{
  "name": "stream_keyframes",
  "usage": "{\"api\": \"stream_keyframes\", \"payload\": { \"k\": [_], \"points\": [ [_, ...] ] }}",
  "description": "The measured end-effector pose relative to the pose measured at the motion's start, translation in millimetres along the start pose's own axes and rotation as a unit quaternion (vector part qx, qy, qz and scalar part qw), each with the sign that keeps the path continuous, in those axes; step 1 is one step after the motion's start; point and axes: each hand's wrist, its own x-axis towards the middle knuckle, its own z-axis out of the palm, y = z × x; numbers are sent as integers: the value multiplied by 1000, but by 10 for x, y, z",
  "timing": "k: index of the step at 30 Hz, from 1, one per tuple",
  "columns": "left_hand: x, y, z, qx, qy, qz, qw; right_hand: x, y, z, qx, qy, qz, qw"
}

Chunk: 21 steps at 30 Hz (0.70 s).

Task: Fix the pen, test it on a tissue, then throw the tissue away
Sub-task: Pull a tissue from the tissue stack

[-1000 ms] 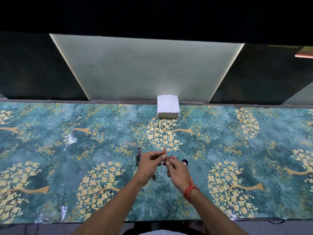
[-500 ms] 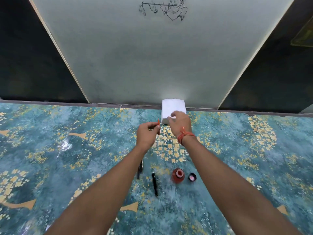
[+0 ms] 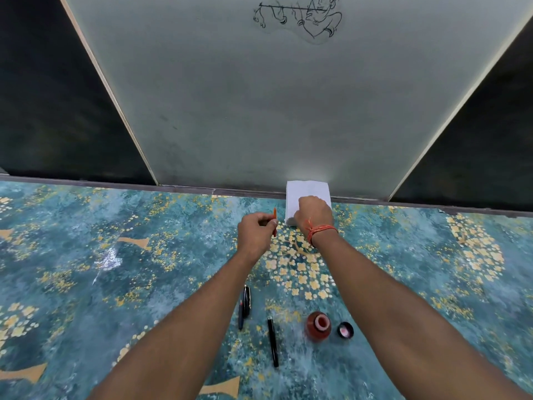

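Two hands reach to the far table edge. Right hand (image 3: pixel 314 213) rests on the white tissue stack (image 3: pixel 307 192) against the wall; whether it grips, I cannot tell. Left hand (image 3: pixel 256 233) pinches a thin orange pen part (image 3: pixel 275 219). Nearer lie black pen pieces (image 3: pixel 272 342), an open red ink bottle (image 3: pixel 318 326) and its cap (image 3: pixel 345 330).
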Motion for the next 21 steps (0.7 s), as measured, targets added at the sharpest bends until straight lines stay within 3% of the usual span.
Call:
{"api": "stream_keyframes", "payload": {
  "k": [4,10,21],
  "points": [
    [-10,-13,25,8,2,7,1000,-11,-2,36,-32,-1,-12,999],
    [-52,-46,24,6,-16,12,1000,11,41,53,14,18,5,1000],
    [-134,107,-43,-17,-13,-8,1000,-143,167,-112,83,155,-6,984]
  ]
}}
